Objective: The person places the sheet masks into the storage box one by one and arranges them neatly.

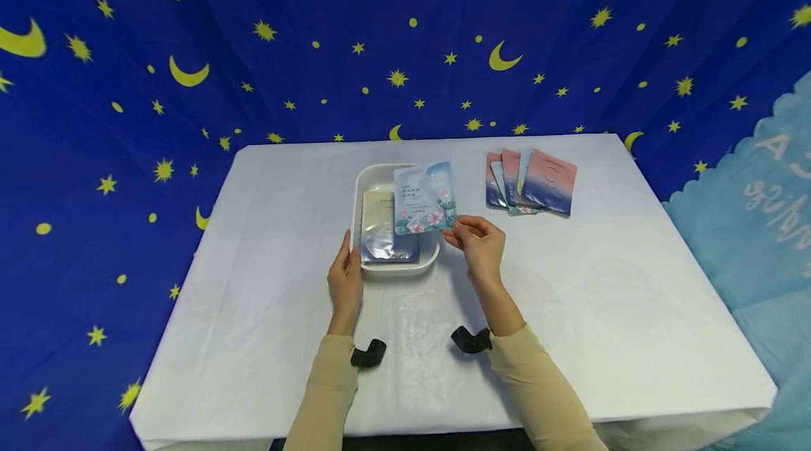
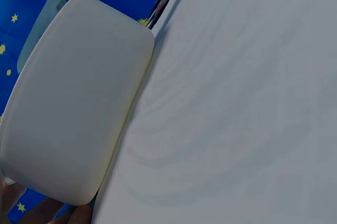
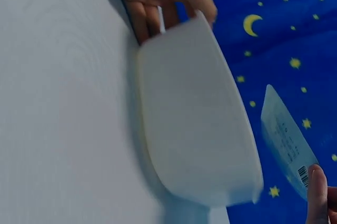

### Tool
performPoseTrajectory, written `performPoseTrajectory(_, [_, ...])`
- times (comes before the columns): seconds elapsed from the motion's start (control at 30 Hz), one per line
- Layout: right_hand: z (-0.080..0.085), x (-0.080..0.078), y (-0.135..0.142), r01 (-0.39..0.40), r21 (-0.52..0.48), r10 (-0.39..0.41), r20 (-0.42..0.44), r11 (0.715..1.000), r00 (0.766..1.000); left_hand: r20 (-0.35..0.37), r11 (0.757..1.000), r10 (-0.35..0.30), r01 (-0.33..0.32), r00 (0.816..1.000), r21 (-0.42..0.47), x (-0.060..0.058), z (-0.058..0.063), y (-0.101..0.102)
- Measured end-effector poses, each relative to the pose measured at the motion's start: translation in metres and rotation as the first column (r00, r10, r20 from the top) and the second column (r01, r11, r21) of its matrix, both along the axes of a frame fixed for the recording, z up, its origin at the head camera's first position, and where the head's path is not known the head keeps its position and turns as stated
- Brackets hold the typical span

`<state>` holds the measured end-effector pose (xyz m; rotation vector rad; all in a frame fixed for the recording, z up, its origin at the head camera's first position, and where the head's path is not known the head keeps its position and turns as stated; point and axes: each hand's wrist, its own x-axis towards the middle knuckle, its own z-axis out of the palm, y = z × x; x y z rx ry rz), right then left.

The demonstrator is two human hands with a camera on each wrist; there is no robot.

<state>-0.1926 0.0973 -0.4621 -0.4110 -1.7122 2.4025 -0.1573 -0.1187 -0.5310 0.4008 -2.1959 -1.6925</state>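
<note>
My right hand [image 1: 484, 247] pinches a light blue face mask sachet [image 1: 421, 201] by its lower right corner. The sachet, printed with pink flowers, is held up above a white plastic tray [image 1: 393, 270]. In the right wrist view its back, with a barcode, faces the camera, and the thumb [image 3: 317, 192] presses near that code. At the tray's left front corner, my left hand [image 1: 345, 289] grips the side, thumb by the rim and fingers along the outer wall. Inside the tray lies a pale gold and dark blue sachet [image 1: 378, 215], partly covered by the raised one.
Right of the tray, several face mask sachets [image 1: 550, 180] in pink, navy and light blue lie fanned in an overlapping pile. A white cloth [image 1: 602, 338] covers the table. Behind it hangs a blue curtain [image 1: 355, 15] with yellow moons and stars.
</note>
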Motion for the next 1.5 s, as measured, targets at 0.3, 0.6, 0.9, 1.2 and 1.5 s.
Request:
performPoseTrajectory(0.3, [-0.007,-0.003,-0.031,-0.058,0.238,0.065,-0.02,0.97,0.998,-0.004,1.0,-0.003,0.003,1.0,0.006,0.0,0.001,0.0])
performPoseTrajectory(0.6, [-0.014,0.003,-0.049,-0.113,0.379,0.134,-0.029,0.918,0.991,-0.002,1.0,0.005,-0.005,1.0,-0.002,0.0,0.001,0.001])
performPoseTrajectory(0.9, [-0.013,0.006,-0.048,-0.168,0.435,0.203,-0.037,0.885,0.978,0.01,1.0,-0.002,0.002,1.0,0.005,0.0,0.002,0.001])
performPoseTrajectory(1.2, [-0.013,0.005,-0.026,-0.134,0.448,0.167,-0.034,0.884,0.985,0.032,1.0,-0.008,0.008,0.999,0.009,0.002,0.002,-0.001])
performPoseTrajectory(1.5, [-0.011,-0.018,0.036,0.017,0.524,0.017,-0.06,0.851,0.998,0.025,0.999,-0.018,0.017,1.0,0.036,0.0,0.002,0.001])
